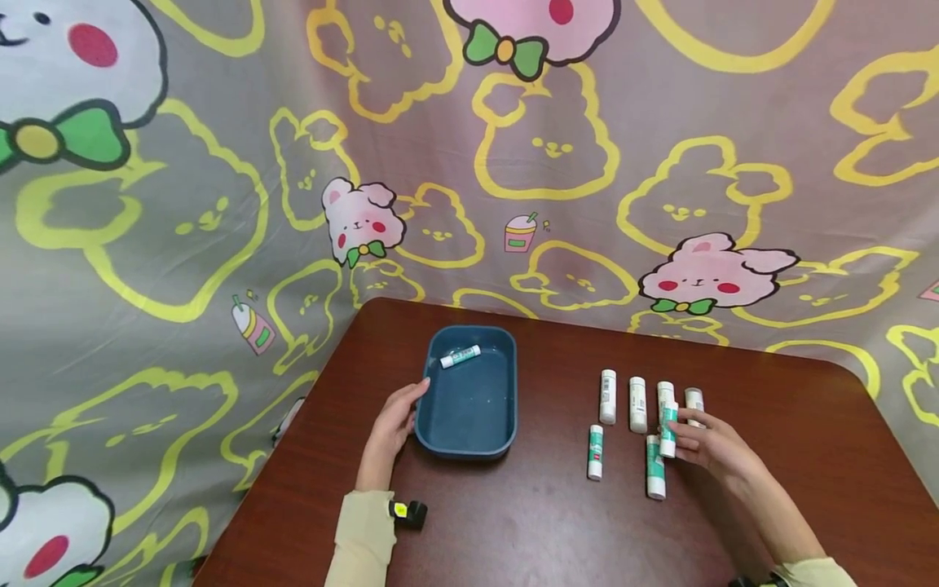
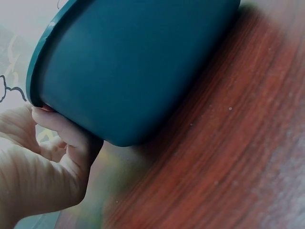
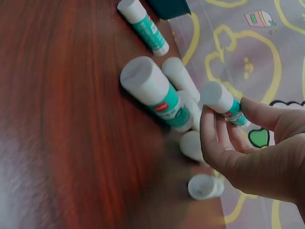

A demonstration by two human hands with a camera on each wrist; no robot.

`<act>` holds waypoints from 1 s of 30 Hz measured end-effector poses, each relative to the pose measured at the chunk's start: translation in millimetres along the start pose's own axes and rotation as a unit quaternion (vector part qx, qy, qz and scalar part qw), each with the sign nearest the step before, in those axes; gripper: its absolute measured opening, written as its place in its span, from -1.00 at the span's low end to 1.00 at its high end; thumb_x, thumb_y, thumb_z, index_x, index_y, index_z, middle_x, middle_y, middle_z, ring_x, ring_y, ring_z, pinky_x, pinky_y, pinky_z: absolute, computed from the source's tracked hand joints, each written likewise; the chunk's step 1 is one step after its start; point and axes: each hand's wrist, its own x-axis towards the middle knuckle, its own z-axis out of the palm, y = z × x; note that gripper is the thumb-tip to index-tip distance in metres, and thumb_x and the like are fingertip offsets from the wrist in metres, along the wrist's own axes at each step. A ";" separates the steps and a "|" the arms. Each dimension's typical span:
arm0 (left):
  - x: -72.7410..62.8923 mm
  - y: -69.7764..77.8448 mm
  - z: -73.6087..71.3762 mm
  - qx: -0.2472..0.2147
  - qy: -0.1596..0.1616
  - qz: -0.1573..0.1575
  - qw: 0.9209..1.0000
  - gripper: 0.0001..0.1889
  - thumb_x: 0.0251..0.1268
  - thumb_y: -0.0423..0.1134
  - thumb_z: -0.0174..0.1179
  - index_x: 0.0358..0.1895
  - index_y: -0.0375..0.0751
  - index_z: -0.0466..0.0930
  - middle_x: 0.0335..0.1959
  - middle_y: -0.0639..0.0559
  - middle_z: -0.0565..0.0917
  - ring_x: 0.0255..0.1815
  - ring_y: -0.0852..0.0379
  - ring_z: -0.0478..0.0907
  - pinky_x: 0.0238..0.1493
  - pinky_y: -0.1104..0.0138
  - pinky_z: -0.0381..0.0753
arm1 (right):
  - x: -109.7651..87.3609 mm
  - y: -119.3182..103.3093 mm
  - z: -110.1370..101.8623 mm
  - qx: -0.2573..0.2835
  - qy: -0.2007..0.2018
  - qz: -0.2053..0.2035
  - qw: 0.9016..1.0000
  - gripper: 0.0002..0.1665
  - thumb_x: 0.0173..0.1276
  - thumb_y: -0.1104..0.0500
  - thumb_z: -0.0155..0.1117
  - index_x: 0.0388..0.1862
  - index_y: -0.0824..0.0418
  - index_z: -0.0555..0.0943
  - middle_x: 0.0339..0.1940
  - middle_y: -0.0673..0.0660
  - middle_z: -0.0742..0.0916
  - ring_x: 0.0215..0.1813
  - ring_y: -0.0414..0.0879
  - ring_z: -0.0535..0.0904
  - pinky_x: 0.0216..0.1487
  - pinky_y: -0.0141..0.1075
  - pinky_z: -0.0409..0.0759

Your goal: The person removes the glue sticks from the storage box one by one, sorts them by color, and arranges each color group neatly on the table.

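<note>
My left hand (image 1: 394,416) grips the left side of a blue plastic bin (image 1: 469,447), thumb at the rim and bent fingers against the outer wall (image 2: 128,76). One white and green glue stick (image 1: 460,356) lies inside at the far end. Over on the right, my right hand (image 1: 722,452) pinches another glue stick (image 1: 668,430) between thumb and fingers, raised above the table in the right wrist view. Below it is a larger glue stick (image 3: 157,90). A slimmer glue stick (image 1: 595,452) lies to its left, and several more white sticks (image 1: 637,404) form a row behind.
The brown wooden table (image 1: 557,530) carries everything. A patterned curtain (image 1: 543,147) with cartoon animals hangs along its back and left edges. The bin stands left of the glue stick group, with bare tabletop between them.
</note>
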 end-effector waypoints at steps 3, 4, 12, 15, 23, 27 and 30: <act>0.0 0.8 0.4 0.000 0.000 0.000 1.000 -0.64 0.58 -0.11 0.17 0.06 -0.42 0.52 -0.38 0.02 0.65 -0.50 0.24 0.56 -0.49 0.45 0.53 | -3.2 5.0 -6.1 0.010 -0.001 0.005 1.000 -0.49 0.62 0.27 0.12 0.36 0.48 0.19 -0.23 -0.07 0.67 -0.21 -0.22 0.66 -0.10 -0.28 0.69; 0.3 0.7 0.4 -0.001 0.000 0.000 1.000 -0.65 0.59 -0.12 0.17 0.06 -0.42 0.52 -0.39 0.02 0.65 -0.51 0.24 0.55 -0.50 0.45 0.52 | -4.3 6.9 -8.0 0.009 -0.002 0.007 1.000 -0.51 0.62 0.27 0.12 0.34 0.47 0.21 -0.23 -0.07 0.68 -0.21 -0.22 0.67 -0.10 -0.27 0.69; 0.6 0.0 0.0 0.005 0.005 -0.002 1.000 -0.63 0.60 -0.14 0.14 0.12 -0.44 0.50 -0.36 0.02 0.65 -0.48 0.24 0.53 -0.47 0.45 0.52 | -13.7 16.1 -17.0 -0.040 0.014 0.025 0.999 -0.30 0.59 0.23 0.18 0.40 0.66 0.12 -0.17 -0.05 0.66 -0.19 -0.22 0.66 -0.08 -0.25 0.71; 1.0 -0.5 -0.4 -0.002 0.004 -0.001 1.000 -0.65 0.60 -0.15 0.14 0.09 -0.44 0.51 -0.36 0.00 0.66 -0.46 0.22 0.56 -0.43 0.42 0.57 | -16.3 18.9 -18.7 -0.048 0.012 0.023 0.999 -0.29 0.59 0.26 0.17 0.39 0.70 0.07 -0.16 -0.01 0.66 -0.17 -0.22 0.67 -0.06 -0.23 0.72; -0.1 -0.4 -0.2 -0.009 -0.005 0.004 1.000 -0.68 0.59 -0.13 0.17 0.02 -0.41 0.54 -0.38 0.03 0.66 -0.46 0.23 0.58 -0.41 0.41 0.61 | -20.7 25.3 -18.1 -0.062 0.017 0.026 0.998 -0.29 0.55 0.26 0.22 0.35 0.73 0.12 -0.19 0.04 0.67 -0.19 -0.17 0.71 -0.07 -0.18 0.74; -1.0 -0.1 -0.1 -0.011 -0.003 0.005 1.000 -0.68 0.58 -0.13 0.19 0.00 -0.40 0.55 -0.42 0.05 0.64 -0.53 0.26 0.53 -0.49 0.45 0.54 | -21.5 26.3 -15.2 -0.078 0.024 0.025 0.996 -0.30 0.54 0.28 0.23 0.34 0.73 0.15 -0.18 0.06 0.69 -0.18 -0.15 0.72 -0.06 -0.16 0.74; -1.2 0.1 0.1 -0.011 0.000 0.005 1.000 -0.68 0.58 -0.13 0.19 0.00 -0.40 0.55 -0.44 0.05 0.63 -0.56 0.26 0.50 -0.52 0.47 0.49 | -21.0 25.4 -11.5 -0.105 0.044 0.023 0.993 -0.32 0.53 0.26 0.25 0.32 0.72 0.21 -0.18 0.09 0.71 -0.19 -0.14 0.72 -0.08 -0.16 0.74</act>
